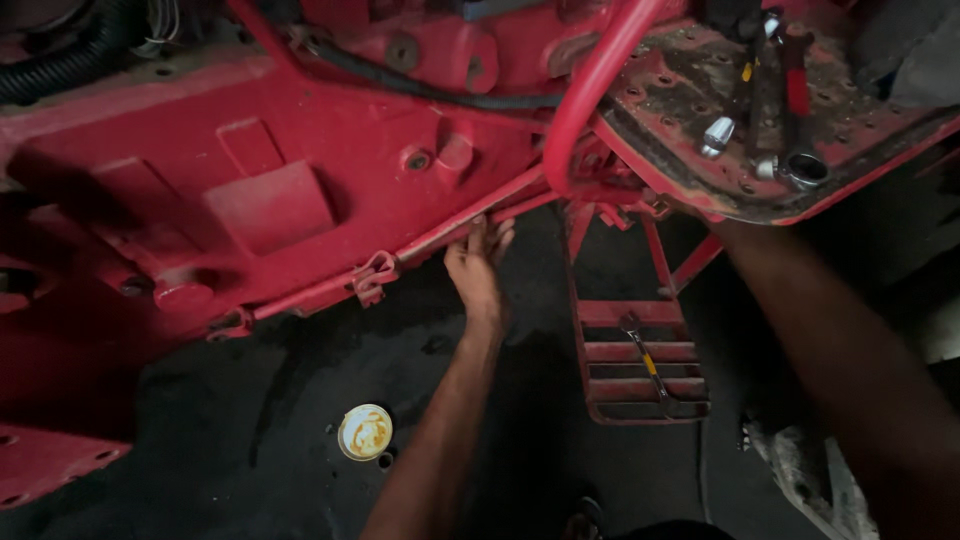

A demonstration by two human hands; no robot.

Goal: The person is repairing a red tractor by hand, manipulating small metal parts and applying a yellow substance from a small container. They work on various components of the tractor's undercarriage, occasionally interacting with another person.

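My left hand (478, 268) reaches up under a red tractor body (270, 200). Its fingers lie flat against a thin red rod (440, 235) that runs diagonally along the underside, and it holds nothing. A small red clamp bracket (373, 277) sits on the rod to the left of the hand. My right forearm (850, 360) stretches to the upper right and passes under the red perforated footplate (690, 80), which hides the right hand.
A chrome socket (718, 135), a ring spanner (805, 168) and a red-handled tool (795, 80) lie on the footplate. A yellow-handled tool (648, 362) rests on the red step (640, 395). A round tin of yellowish grease (365, 431) sits on the dark floor.
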